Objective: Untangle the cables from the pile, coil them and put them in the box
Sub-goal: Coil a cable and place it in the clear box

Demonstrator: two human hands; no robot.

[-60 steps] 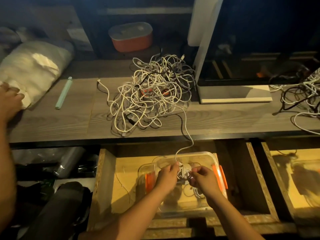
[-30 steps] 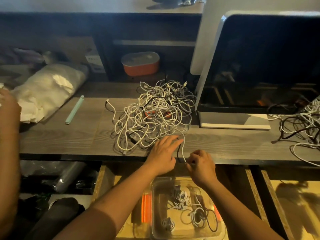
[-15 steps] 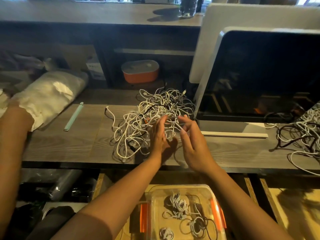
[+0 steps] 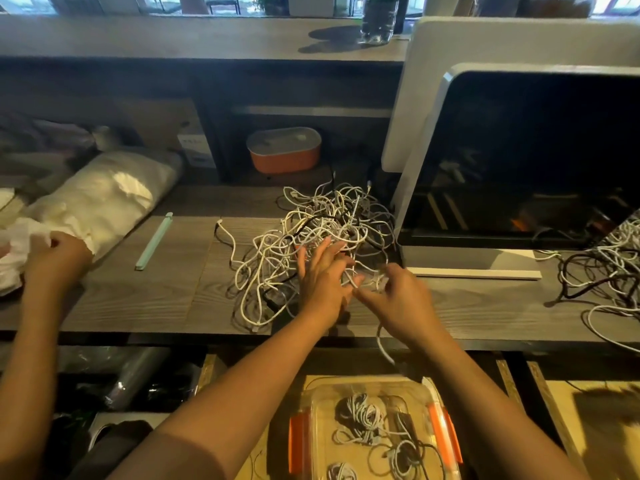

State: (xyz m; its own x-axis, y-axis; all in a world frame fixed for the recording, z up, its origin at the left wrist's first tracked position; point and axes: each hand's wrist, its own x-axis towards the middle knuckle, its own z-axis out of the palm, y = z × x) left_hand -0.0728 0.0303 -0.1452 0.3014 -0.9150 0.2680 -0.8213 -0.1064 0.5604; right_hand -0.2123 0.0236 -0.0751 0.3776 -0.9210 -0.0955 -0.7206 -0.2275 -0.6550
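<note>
Digging into the tangled pile of white and black cables [image 4: 311,230] at twelve o'clock on the grey worktop [image 4: 156,299]: left hand [image 4: 322,278] splayed flat, pinning; right hand [image 4: 398,299] seemingly pinches one white cable [image 4: 382,342]. Draw it gently toward the clear orange-latched plastic box [image 4: 296,441] at six o'clock.
</note>
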